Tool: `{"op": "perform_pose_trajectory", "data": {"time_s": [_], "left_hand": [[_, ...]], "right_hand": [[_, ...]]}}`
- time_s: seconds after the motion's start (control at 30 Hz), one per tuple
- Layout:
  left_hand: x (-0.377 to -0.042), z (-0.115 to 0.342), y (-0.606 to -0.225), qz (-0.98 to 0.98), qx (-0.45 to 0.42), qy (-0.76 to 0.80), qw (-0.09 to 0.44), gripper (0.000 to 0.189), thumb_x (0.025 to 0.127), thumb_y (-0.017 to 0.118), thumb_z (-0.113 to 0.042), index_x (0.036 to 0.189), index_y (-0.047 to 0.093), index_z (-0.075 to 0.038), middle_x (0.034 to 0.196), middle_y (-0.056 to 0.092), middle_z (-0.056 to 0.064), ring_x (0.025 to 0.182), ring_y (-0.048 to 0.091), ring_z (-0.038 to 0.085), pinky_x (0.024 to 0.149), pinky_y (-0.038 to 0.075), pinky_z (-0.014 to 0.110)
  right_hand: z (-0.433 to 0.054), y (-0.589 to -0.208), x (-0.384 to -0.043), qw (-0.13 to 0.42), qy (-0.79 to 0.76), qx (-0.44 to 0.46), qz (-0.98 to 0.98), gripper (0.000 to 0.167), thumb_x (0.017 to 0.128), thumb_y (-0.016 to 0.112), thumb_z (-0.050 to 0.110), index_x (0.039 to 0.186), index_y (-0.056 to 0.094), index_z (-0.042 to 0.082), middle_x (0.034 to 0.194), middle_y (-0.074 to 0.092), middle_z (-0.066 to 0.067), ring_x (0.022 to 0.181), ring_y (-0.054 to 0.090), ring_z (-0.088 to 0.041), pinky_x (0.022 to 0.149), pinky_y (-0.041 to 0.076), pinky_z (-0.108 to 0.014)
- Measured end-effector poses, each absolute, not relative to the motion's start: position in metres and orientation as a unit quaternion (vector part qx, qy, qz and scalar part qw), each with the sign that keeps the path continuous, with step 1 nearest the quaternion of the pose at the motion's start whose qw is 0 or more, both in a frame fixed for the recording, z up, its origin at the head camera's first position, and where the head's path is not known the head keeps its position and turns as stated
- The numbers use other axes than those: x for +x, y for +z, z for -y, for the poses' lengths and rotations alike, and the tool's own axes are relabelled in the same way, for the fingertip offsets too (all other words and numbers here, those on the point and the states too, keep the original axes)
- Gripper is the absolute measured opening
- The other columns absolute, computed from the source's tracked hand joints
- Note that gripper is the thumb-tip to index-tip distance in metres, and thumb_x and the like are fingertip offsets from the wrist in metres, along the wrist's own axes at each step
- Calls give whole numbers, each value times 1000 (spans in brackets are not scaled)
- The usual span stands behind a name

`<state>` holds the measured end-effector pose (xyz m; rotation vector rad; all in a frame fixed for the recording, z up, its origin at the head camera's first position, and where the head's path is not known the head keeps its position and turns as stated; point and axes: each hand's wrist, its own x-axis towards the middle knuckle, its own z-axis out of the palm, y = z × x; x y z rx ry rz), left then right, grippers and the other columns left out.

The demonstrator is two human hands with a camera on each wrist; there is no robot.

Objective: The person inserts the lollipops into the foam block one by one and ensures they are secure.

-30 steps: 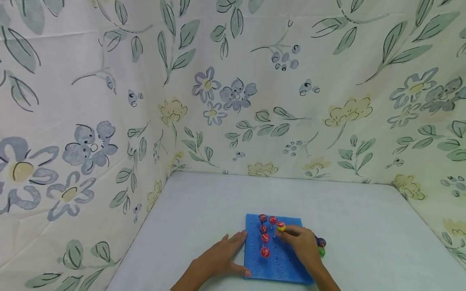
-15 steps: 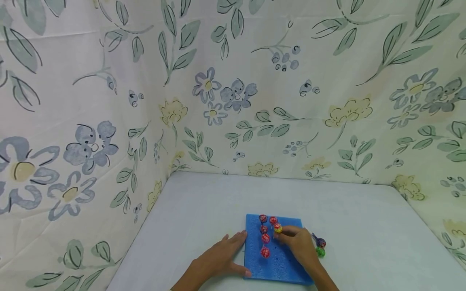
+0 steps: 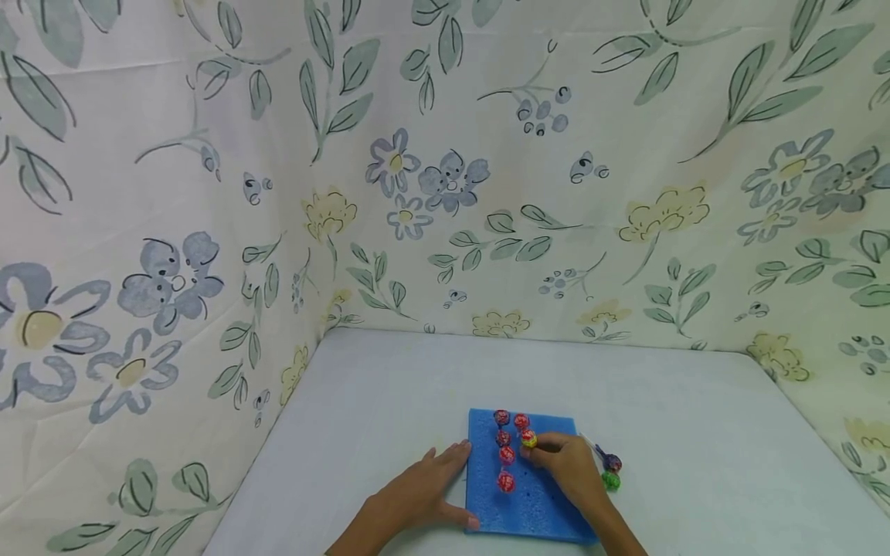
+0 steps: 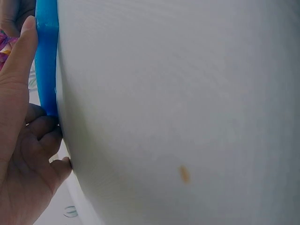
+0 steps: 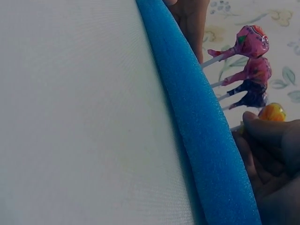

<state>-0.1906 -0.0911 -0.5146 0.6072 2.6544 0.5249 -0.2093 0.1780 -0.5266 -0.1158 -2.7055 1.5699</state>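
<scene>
A blue foam board (image 3: 487,506) lies on the white table, with several wrapped lollipops standing in it on their sticks: a column on the left, among them a red lollipop (image 3: 506,482), and another red lollipop (image 3: 521,421) at the far edge. My right hand (image 3: 573,467) pinches a yellow-and-red lollipop (image 3: 529,439) between thumb and fingertips, just below its wrapped head. In the right wrist view its stick meets the foam surface. My left hand (image 3: 424,490) rests spread along the board's left side, its thumb (image 4: 23,49) at the near corner and the other fingers at the foam's edge.
Right of the board, a dark purple lollipop (image 3: 613,463) and a green lollipop (image 3: 610,480) lie on the white table (image 3: 695,432). Small holes dot the foam near my right hand. Floral cloth (image 3: 452,270) hangs behind and at both sides.
My right hand has moved the yellow-and-red lollipop slightly left, then down to the board below the far red one. My left hand has stayed in place.
</scene>
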Motion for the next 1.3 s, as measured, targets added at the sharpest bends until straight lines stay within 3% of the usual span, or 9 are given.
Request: {"op": "perform_pose_trajectory", "data": {"time_s": [0.27, 0.37, 0.7, 1.1, 1.3], "left_hand": [[-191, 91, -514, -941, 201, 191, 194, 113, 79, 79, -75, 168, 33, -24, 172, 36, -6, 157, 37, 37, 121, 38, 60], [-191, 91, -515, -942, 194, 189, 197, 113, 78, 80, -75, 168, 33, -26, 172, 37, -7, 156, 38, 40, 118, 42, 63], [-191, 90, -516, -943, 190, 191, 198, 113, 77, 80, -75, 168, 34, -27, 171, 37, -8, 156, 38, 40, 118, 42, 63], [-192, 91, -518, -941, 193, 196, 195, 114, 77, 81, -75, 168, 34, -26, 171, 37, -8, 157, 37, 37, 121, 38, 62], [-192, 90, -519, -942, 193, 195, 193, 114, 76, 81, -75, 168, 33, -27, 171, 37, -9, 158, 36, 34, 122, 37, 61]], "right_hand": [[-180, -526, -209, 9, 481, -28, 876, 20, 85, 90, 24, 99, 85, 12, 102, 81, -4, 103, 74, -24, 91, 62, -49], [-182, -527, -208, 9, 486, -32, 873, 24, 85, 90, 25, 104, 84, 13, 107, 81, -4, 108, 74, -27, 95, 61, -51], [-193, -526, -201, 4, 549, -38, 835, 32, 85, 90, 27, 112, 82, 12, 110, 81, -4, 106, 76, -20, 88, 63, -31], [-220, -515, -193, 17, 556, -73, 828, 38, 90, 87, 33, 120, 80, 10, 122, 78, -7, 110, 74, -17, 87, 61, -22], [-234, -509, -188, 28, 539, -91, 837, 45, 92, 85, 35, 126, 77, 7, 126, 77, -9, 107, 72, -8, 86, 57, -15]]}}
